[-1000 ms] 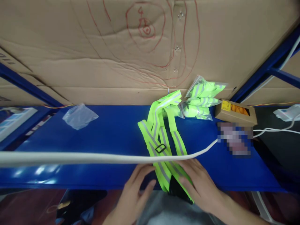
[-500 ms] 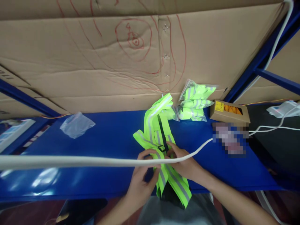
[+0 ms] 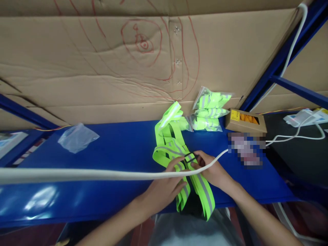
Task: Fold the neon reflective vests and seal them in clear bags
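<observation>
A neon-yellow reflective strap harness (image 3: 205,191) with grey stripes lies on the blue table, its lower ends hanging over the front edge. My left hand (image 3: 166,184) is closed on the straps from the left, partly behind a white cable. On the right side, my right hand (image 3: 211,169) pinches the harness by a black buckle (image 3: 190,157). Both hands are close together near the middle of the harness.
The white cable (image 3: 102,175) crosses in front of the hands. Bagged neon straps (image 3: 211,112) stand at the back, beside a brown box (image 3: 246,121). A clear plastic bag (image 3: 77,137) lies left on the blue table (image 3: 118,150). A pixelated item lies right.
The view has shifted slightly. My left hand has moved right and up along the straps. The black buckle is now higher and farther right, at my right fingers, and the left strap has curled into a loop.
</observation>
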Demonstrator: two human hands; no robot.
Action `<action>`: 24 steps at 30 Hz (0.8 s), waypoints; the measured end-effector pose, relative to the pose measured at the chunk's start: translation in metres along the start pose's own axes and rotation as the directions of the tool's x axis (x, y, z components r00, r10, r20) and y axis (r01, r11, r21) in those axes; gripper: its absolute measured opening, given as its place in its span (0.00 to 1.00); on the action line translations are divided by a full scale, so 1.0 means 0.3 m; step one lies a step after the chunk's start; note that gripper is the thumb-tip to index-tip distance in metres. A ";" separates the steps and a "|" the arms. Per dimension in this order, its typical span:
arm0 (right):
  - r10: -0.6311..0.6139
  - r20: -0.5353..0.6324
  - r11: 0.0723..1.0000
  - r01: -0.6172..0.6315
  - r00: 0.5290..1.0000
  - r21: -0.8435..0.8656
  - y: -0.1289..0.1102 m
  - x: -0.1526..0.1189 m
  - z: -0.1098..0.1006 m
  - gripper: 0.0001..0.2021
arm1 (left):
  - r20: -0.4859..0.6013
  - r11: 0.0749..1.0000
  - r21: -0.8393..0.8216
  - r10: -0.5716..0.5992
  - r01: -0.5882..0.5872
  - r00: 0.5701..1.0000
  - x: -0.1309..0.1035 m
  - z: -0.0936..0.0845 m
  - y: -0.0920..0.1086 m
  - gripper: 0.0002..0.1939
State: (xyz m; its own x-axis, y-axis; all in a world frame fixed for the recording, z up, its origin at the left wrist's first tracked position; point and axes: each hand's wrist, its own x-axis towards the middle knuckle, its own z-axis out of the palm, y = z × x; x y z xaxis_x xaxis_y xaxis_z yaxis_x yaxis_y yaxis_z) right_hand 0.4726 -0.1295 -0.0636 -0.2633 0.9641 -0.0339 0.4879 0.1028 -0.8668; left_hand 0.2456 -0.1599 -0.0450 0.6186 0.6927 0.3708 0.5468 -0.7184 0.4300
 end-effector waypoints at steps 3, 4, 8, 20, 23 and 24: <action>-0.027 -0.010 0.967 0.023 1.000 -0.252 0.022 -0.043 -0.019 0.23 | 0.027 0.980 0.198 -0.017 0.011 1.000 -0.010 -0.022 -0.015 0.19; -0.061 -0.018 0.947 0.052 0.998 -0.317 0.013 -0.064 -0.024 0.24 | -0.001 0.971 0.237 -0.021 0.021 1.000 -0.024 -0.036 -0.029 0.18; -0.260 0.022 0.807 0.230 0.965 -0.543 -0.079 -0.174 -0.014 0.23 | -0.142 0.935 0.302 -0.149 0.186 0.979 -0.075 -0.095 -0.144 0.18; -0.571 0.240 0.550 0.583 0.785 -0.598 0.065 -0.306 0.167 0.25 | -0.279 0.846 -0.310 -0.517 0.433 0.809 0.119 -0.209 -0.338 0.14; -0.594 0.211 0.529 0.575 0.776 -0.624 0.076 -0.314 0.159 0.22 | -0.284 0.712 -0.642 -0.565 0.284 0.775 0.240 -0.211 -0.295 0.15; -0.594 0.207 0.527 0.570 0.778 -0.630 0.076 -0.319 0.155 0.22 | -0.262 0.638 -0.727 -0.599 0.253 0.757 0.273 -0.196 -0.291 0.16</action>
State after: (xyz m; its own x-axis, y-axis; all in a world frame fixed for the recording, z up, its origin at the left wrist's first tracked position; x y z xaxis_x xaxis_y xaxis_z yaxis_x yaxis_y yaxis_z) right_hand 0.4702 -0.2307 -0.1033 -0.6670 0.6379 0.3849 0.6315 0.7582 -0.1622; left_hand 0.2154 -0.0366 -0.0038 -0.0073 0.9711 0.2387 0.0954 -0.2370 0.9668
